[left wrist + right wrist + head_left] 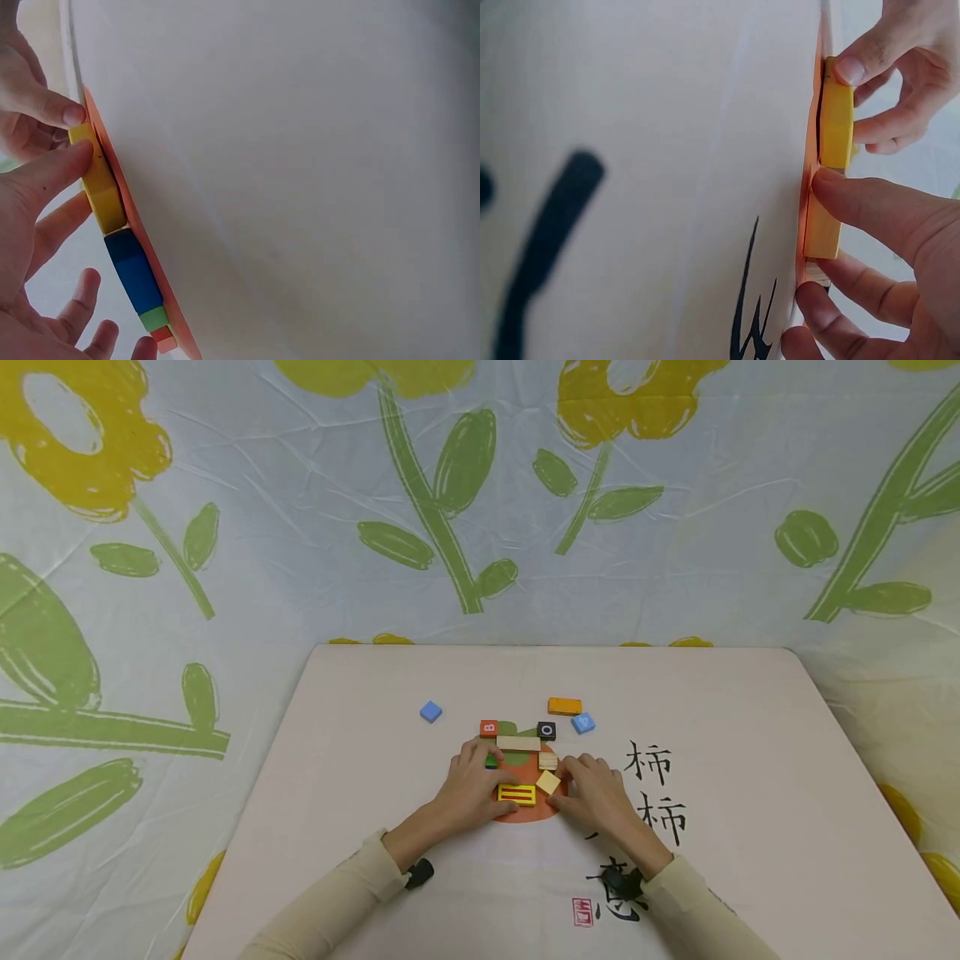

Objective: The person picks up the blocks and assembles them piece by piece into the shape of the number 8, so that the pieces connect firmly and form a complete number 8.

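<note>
My left hand pinches a yellow block with red stripes between thumb and finger, at the near side of a printed orange shape. Thumb and fingers of my right hand hold a plain light wooden block, turned at an angle beside the yellow one. Farther up, a long pale plank lies between a red letter block and a black letter block. A small wooden block sits under the plank's right end. In the left wrist view, a blue block adjoins the yellow one.
An orange block and a blue letter block lie beyond the group to the right; another blue block lies to the left. Black brushed characters mark the tabletop. A flowered cloth hangs behind the table.
</note>
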`<action>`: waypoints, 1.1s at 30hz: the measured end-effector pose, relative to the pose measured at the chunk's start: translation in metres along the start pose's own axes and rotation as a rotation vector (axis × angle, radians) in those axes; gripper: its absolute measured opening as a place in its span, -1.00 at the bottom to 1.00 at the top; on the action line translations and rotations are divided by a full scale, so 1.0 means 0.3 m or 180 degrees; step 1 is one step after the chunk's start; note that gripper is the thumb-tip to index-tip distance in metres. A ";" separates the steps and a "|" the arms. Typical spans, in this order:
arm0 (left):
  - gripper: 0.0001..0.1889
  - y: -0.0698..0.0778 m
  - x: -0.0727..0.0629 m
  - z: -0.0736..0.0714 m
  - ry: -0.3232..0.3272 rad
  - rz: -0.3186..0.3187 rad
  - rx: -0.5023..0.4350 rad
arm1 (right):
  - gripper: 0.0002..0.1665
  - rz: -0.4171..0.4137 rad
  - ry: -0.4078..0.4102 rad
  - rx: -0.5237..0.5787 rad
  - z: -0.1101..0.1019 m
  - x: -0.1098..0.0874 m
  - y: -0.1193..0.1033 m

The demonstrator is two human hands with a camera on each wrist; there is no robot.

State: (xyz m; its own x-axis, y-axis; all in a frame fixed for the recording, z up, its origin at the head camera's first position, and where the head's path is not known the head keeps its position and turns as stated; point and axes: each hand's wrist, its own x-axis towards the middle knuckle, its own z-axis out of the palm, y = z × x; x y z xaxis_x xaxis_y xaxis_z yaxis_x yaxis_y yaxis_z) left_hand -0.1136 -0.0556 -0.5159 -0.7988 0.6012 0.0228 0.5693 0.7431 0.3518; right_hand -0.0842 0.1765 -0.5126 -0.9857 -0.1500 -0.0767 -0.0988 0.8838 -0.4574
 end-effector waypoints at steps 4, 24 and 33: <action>-0.66 0.001 0.004 0.004 -0.0030 -0.0021 0.0004 | -0.61 0.0008 -0.0005 0.0024 0.000 -0.001 0.001; -0.67 0.009 0.007 0.002 -0.0012 -0.0020 0.0046 | -0.61 -0.0017 0.0022 0.0034 -0.003 -0.003 0.002; -0.66 0.015 0.004 0.003 -0.0017 -0.0062 0.0019 | -0.59 -0.0007 0.0047 0.0031 -0.003 -0.009 -0.003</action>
State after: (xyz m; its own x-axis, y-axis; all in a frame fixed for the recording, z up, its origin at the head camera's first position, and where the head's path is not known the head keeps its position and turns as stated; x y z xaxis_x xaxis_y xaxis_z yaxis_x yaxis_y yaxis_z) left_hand -0.1116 -0.0512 -0.5151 -0.8087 0.5882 0.0109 0.5548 0.7564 0.3466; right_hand -0.0815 0.1766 -0.5110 -0.9874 -0.1453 -0.0628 -0.0997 0.8791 -0.4660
